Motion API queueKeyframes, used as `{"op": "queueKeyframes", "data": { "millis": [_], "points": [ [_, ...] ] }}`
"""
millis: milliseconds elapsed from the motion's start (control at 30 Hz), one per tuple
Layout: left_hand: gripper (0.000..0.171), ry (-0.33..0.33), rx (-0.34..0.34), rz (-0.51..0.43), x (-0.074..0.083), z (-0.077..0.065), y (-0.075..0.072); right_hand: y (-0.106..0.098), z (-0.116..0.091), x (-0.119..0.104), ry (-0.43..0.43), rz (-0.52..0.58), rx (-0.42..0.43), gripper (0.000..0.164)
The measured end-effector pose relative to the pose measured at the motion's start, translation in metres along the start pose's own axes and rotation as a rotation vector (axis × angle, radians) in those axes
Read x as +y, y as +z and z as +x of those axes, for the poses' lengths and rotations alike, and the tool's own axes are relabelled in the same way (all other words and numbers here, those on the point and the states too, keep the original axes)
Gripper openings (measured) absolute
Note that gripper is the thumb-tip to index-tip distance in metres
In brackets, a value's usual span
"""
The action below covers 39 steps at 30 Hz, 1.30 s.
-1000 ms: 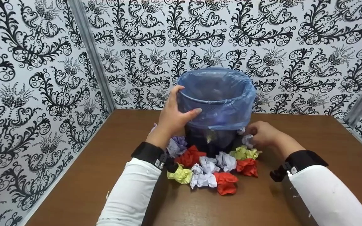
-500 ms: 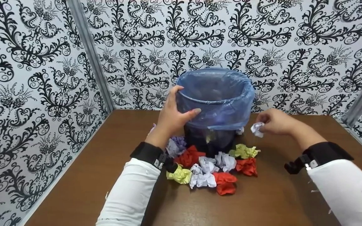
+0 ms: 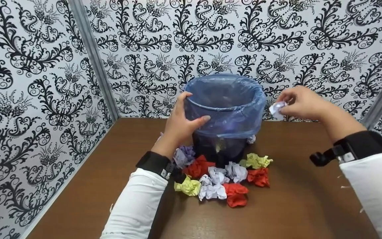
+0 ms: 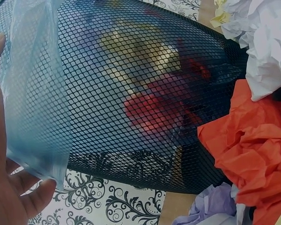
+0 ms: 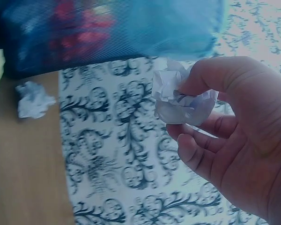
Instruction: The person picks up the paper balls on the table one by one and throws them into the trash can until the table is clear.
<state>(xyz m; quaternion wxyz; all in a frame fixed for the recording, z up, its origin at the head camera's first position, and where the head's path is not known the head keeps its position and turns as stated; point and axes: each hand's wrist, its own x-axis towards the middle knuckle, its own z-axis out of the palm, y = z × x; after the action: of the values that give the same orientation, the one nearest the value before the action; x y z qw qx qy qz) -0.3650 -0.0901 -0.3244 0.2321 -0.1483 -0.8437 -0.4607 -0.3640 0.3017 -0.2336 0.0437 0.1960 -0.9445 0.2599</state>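
Observation:
A black mesh wastebasket [image 3: 218, 146] with a blue plastic liner [image 3: 234, 121] folded over its rim stands on the table. My left hand [image 3: 181, 121] grips its upper left side through the liner, thumb across the front. Between the thumb and fingers of my right hand [image 3: 298, 103] is a crumpled white paper ball [image 5: 178, 96], held up in the air to the right of the rim. Yellow and red crumpled papers [image 4: 154, 108] show through the mesh inside the basket.
Around the basket's foot lie several crumpled papers, among them red [image 3: 235, 195], yellow [image 3: 187, 186], white [image 3: 212, 191] and purple [image 3: 186, 154] ones. Another white ball [image 5: 33, 100] lies by the basket's right side. Patterned wall panels [image 3: 144, 66] border the brown table [image 3: 293, 205].
My right hand has picked the white paper ball off the table beside the basket and raised it up and to the right. The left hand keeps its hold on the basket.

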Motion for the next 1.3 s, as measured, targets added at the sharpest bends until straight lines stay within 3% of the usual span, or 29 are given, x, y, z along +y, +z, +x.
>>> {"op": "queueKeyframes", "data": {
  "millis": [400, 833, 1300],
  "points": [
    [0.099, -0.03, -0.015, -0.001, 0.002, 0.002, 0.0, -0.029, -0.001, -0.027, -0.033, 0.037, 0.126, 0.026],
    [0.098, -0.056, -0.039, 0.004, 0.003, 0.007, -0.003, -0.038, 0.003, -0.046, -0.038, 0.072, 0.164, 0.027],
    [0.102, -0.053, -0.062, -0.073, 0.002, 0.008, -0.004, -0.043, 0.014, -0.093, -0.076, 0.091, 0.15, 0.029]
  ]
}}
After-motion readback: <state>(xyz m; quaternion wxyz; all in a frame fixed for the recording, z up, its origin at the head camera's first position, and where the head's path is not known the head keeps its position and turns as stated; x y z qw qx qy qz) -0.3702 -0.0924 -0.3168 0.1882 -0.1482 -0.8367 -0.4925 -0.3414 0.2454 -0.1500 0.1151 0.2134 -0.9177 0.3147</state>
